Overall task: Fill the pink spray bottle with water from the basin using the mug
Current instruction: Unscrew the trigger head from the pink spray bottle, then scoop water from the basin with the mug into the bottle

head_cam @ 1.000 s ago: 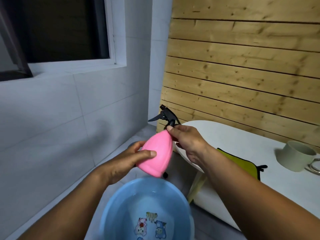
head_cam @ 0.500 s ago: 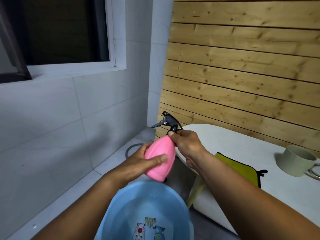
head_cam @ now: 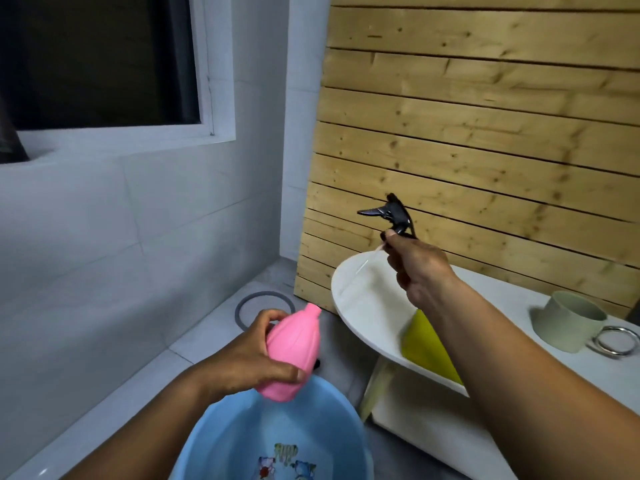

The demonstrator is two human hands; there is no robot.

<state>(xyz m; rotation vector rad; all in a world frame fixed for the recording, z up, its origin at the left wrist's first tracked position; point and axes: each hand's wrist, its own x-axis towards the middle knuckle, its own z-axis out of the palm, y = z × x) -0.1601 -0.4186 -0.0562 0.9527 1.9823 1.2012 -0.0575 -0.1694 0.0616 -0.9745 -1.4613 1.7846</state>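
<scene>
My left hand [head_cam: 247,362] grips the pink spray bottle [head_cam: 292,355], tilted with its open neck pointing up and right, above the far rim of the blue basin [head_cam: 221,441]. The basin holds water and has cartoon figures on its bottom. My right hand [head_cam: 417,268] holds the black spray head [head_cam: 391,213] up and to the right, apart from the bottle, with its thin clear tube hanging down to the left. The pale green mug [head_cam: 568,322] stands on the white table [head_cam: 367,306] at the right, untouched.
A yellow-green pouch [head_cam: 424,344] lies on the table under my right forearm. A metal ring [head_cam: 614,341] rests beside the mug. A wooden slat panel [head_cam: 485,133] leans behind the table. A grey ring [head_cam: 242,306] lies on the tiled floor by the wall.
The spray head has come off the bottle: my right hand lifted it up and right with its tube. My left hand lowered the bottle toward the basin.
</scene>
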